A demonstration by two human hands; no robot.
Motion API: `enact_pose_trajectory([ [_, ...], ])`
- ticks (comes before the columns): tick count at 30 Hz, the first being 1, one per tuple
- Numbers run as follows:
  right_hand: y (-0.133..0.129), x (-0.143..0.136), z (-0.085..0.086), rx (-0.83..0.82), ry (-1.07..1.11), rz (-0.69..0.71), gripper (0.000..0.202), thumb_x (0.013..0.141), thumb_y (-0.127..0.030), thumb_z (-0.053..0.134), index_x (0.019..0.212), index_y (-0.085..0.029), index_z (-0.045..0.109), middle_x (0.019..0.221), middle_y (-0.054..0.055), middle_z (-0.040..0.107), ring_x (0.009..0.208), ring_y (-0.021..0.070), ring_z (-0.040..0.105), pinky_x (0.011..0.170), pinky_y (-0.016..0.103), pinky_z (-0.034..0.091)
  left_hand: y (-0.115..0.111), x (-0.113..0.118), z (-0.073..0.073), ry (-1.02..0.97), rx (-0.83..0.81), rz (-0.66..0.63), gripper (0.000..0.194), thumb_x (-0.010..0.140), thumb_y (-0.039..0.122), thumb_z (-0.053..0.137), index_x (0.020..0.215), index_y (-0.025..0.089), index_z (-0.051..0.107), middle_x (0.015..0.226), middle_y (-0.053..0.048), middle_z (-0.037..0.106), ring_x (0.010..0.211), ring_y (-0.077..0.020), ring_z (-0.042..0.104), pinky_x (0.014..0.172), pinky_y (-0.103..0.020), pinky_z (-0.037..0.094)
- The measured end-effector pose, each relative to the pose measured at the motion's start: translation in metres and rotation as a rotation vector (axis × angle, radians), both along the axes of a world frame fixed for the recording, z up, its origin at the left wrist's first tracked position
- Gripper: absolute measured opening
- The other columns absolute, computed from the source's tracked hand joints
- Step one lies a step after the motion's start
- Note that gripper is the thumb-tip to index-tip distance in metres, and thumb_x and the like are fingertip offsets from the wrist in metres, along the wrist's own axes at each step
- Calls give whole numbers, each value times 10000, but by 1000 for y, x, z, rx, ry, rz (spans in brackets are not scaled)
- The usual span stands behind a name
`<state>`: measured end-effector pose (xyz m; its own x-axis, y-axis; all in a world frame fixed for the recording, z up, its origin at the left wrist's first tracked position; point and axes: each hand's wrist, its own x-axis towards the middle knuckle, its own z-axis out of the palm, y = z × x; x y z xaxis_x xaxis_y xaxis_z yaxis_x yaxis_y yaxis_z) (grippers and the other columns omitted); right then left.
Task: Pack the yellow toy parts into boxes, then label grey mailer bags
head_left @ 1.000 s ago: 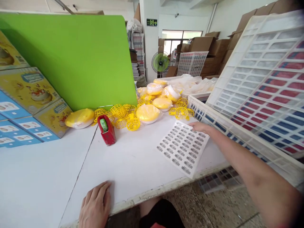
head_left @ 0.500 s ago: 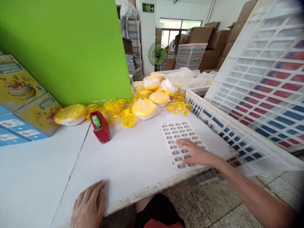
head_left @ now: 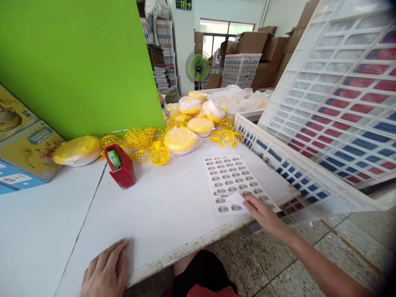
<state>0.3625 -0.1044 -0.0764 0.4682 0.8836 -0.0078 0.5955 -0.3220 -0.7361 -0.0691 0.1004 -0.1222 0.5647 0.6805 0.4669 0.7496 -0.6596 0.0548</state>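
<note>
Table (head_left: pixel 173 206) amid stacked cardboard boxes (head_left: pixel 253 41)

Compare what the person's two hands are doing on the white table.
The right hand rests its fingertips on the near edge of the barcode sticker sheet; the left hand touches only bare table. The right arm is stretched forward; the left hand sits at the near table edge. Both lie palm down, gripping nothing.

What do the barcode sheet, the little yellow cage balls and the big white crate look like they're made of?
Barcode sheet: thin matte white paper, probably sticker stock; its near edge lifts at the right hand. Yellow cage balls: glossy moulded plastic, judging by the even open lattice. White crate: rigid, slightly translucent plastic with gridded walls that show coloured contents through them.
</note>
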Motion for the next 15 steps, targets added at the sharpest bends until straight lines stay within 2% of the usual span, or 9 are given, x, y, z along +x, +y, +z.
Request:
enact_pose_trajectory([
  [1,1,3,-3,49,57,-132,398,920,-566,391,876,-230,600,907,64,673,884,240,617,840,373,499,0,1,1,2,9,-2,401,930,370,304,1111,160,593,1087,-113,679,961,-293,586,873,-465,449],
  [3,2,9,-9,176,189,-348,394,885,-609,430,842,-237,551,762,19,603,722,198,567,672,295,494,0,1,2,11,27,-7,407,932,370,308,1118,151,597,1079,-114,678,945,-293,588,856,-462,452],
  [6,4,18,-18,350,377,-488,405,826,-648,500,804,-243,507,731,-6,559,688,174,531,616,245,474,0,1,4,15,43,-10,407,938,369,316,1123,147,603,1075,-111,677,936,-287,588,850,-454,454],
  [12,1,23,-23,344,521,-450,401,825,-655,509,812,-254,504,788,6,587,734,182,565,660,239,505,-1,1,4,6,38,-8,411,937,375,303,1102,154,608,1066,-103,689,936,-290,591,830,-450,455],
  [15,1,20,-19,355,468,-470,401,839,-655,479,808,-255,493,775,4,594,728,187,575,651,247,509,0,-1,1,-10,-4,11,399,924,388,320,1117,180,600,1079,-94,690,957,-282,600,863,-447,451],
])
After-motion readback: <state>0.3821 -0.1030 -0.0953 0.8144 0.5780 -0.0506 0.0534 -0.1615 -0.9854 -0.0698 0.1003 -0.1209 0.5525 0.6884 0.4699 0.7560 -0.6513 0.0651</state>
